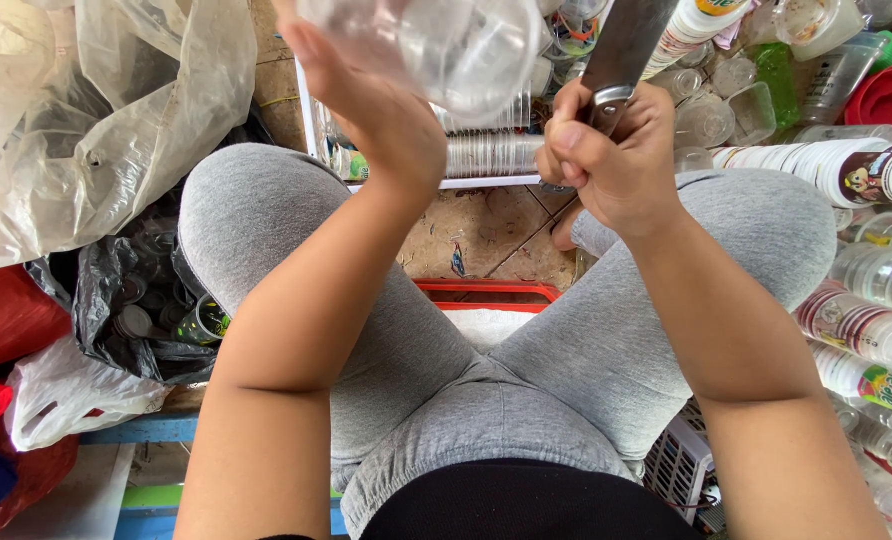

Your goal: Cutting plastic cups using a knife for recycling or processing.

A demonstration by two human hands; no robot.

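Clear plastic cup (456, 45) up at frame top, left hand (386, 110) clamped around its side. Light, thin-walled, crushes easily; grip near rim. Right hand (611, 160) closed on knife (621, 55) handle, blade beside cup. Stacked cups (826, 170) well apart to the right.

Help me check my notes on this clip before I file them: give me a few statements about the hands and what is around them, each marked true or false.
1. The left hand holds a clear plastic cup. True.
2. The right hand holds a pair of scissors. False: it grips a knife by the handle, blade pointing away.
3. Stacks of plastic cups lie to the person's right. True.
4. A black bag of small items sits to the person's left. True.
5. The red-rimmed basket rests on the person's lap. False: it sits on the floor between the knees.
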